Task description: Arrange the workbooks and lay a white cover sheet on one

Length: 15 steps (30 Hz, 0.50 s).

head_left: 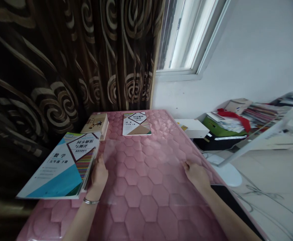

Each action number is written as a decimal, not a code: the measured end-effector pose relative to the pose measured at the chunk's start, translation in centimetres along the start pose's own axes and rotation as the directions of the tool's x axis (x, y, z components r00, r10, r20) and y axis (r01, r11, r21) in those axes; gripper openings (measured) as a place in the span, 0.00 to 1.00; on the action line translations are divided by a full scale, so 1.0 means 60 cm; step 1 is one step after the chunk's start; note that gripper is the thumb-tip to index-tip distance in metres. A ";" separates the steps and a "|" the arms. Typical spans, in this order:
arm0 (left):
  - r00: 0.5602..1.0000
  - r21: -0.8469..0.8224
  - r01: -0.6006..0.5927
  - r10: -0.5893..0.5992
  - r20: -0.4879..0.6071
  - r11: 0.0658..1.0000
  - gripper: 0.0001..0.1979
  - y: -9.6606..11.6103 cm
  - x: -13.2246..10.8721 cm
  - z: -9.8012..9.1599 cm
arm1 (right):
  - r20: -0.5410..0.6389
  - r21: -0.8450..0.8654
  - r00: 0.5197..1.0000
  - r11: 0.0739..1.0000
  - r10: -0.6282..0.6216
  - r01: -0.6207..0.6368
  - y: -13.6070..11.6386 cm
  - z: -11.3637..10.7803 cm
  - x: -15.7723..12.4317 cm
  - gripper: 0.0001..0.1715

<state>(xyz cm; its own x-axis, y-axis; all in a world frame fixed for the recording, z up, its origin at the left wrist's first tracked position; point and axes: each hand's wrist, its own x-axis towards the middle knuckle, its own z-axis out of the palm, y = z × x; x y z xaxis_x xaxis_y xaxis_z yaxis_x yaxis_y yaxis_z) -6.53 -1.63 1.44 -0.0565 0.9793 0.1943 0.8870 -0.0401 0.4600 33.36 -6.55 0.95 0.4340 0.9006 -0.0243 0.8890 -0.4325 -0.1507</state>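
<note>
lol just 数学 五年级 下册 on the blue-and-white book (61, 167), 语文 五年级 上册 on the tan-and-white book (136, 124)

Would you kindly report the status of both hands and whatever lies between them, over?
Left hand beside book stack, contact unclear. Right hand at clear sheet, grip unclear. Clear sheet lies over pink table cover; white book just beyond.

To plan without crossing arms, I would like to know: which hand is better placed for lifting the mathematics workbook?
The left hand, I judge: it is beside the right edge of the mathematics workbook. The right hand is farther, across the clear plastic sheet, which it appears to pinch.
</note>
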 end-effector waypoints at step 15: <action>0.993 0.358 -0.116 0.121 0.010 0.927 0.25 0.099 -0.037 0.015 | 0.018 0.049 1.000 0.999 0.019 -0.020 -0.005 0.007 0.010 0.27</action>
<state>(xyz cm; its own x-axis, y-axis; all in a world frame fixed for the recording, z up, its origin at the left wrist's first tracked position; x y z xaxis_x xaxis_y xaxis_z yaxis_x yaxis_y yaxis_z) -0.71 -3.88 2.94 0.0557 0.9691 0.2403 0.9923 -0.0803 0.0938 33.29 -5.84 0.55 0.4484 0.8927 -0.0447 0.8719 -0.4479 -0.1980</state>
